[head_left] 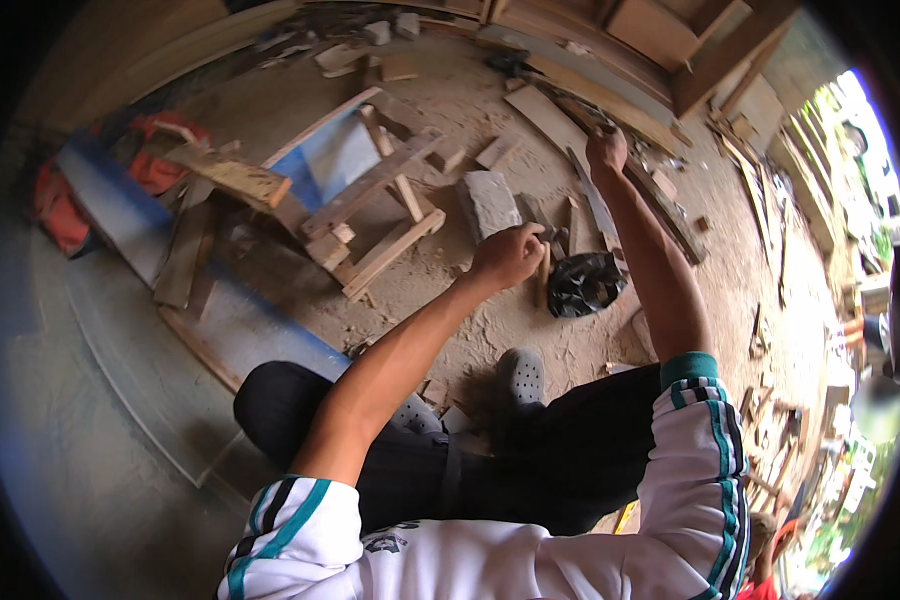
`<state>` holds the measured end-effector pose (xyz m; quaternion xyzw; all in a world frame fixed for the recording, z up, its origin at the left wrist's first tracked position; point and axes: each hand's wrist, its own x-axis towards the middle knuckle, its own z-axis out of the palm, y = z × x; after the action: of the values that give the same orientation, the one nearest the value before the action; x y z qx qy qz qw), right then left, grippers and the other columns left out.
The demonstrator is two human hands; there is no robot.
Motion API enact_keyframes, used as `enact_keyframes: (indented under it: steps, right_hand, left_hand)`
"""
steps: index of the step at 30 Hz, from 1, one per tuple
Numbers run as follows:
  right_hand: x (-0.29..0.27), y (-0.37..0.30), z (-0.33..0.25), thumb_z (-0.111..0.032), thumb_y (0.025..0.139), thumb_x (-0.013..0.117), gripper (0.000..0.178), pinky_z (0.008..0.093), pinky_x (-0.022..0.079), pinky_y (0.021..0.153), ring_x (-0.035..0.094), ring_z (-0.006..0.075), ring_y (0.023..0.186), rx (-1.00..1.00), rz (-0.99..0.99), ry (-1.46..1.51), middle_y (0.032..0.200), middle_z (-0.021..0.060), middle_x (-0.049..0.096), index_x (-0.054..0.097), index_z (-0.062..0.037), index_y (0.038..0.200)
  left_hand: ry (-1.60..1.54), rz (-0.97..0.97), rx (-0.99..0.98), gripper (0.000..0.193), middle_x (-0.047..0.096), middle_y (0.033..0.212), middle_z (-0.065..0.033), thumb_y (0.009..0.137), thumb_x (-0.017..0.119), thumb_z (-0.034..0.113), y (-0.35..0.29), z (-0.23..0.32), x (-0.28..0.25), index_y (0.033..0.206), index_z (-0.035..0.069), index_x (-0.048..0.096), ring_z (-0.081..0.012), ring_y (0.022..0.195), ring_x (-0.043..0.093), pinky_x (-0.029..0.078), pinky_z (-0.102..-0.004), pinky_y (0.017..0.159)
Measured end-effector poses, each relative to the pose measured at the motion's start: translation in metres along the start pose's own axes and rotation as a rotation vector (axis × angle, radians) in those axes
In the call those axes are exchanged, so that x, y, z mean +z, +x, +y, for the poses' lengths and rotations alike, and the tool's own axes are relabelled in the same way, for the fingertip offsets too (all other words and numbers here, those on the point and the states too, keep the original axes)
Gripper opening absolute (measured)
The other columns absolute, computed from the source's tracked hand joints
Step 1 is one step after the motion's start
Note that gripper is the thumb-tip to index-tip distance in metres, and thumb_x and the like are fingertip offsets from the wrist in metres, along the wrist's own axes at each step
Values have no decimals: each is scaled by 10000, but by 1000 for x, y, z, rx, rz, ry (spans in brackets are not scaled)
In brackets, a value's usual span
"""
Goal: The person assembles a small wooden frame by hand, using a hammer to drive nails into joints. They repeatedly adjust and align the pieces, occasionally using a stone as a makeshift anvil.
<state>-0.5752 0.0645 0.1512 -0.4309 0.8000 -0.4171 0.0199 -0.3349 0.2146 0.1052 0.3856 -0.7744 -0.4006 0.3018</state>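
Note:
My left hand (508,258) is closed, its fingertips at a small dark piece I cannot make out. Just beyond those fingers lie a grey stone block (492,203) and a thin wooden stick (544,277). My right hand (607,150) reaches farther out, its fingers curled over a long dark wood strip (667,210); what they hold is hidden. A pale flat blade-like strip (595,198) lies beside the right forearm. A crumpled black plastic bag (585,284) sits on the ground between my two arms.
At left stand a wooden frame with a blue panel (345,150) and a long blue board (260,320). Red cloth (65,205) lies farther left. Planks (610,100) and offcuts litter the dusty floor. A wooden cabinet frame (660,50) stands at the back. My grey clogs (520,378) are below.

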Motion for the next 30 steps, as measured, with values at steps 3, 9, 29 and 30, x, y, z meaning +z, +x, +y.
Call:
enact_keyframes:
  steps: [3,9,29,30]
  right_hand:
    - [20,27,-62,-260,913,623,291,336,479,631,595,208,716,-108,-251,242,866,110,635,603,-24,1082]
    - [13,-71,-185,-374,873,703,356,264,343,428,427,73,504,-22,-800,565,655,16,519,661,-26,938]
    - [59,-113,-148,-179,916,521,252,350,517,679,676,257,734,-303,-579,324,852,154,698,682,-109,1097]
    - [59,-119,-152,-175,910,516,261,365,517,707,681,287,766,-350,-542,298,864,173,695,683,-114,1102]
  left_hand:
    - [71,60,169,275,690,891,-103,877,608,281,-5,40,-36,1088,106,616,-258,780,675,527,-391,691]
    - [281,492,474,113,664,791,-70,855,652,202,-68,57,-134,904,101,661,-253,706,652,514,-354,634]
    - [-506,831,-552,829,302,1537,-139,925,445,624,-122,-60,-201,1466,7,327,-238,1406,287,215,-339,1147]
    - [-496,829,-536,831,289,1544,-132,929,438,622,-121,-62,-202,1471,4,312,-235,1414,271,205,-337,1152]
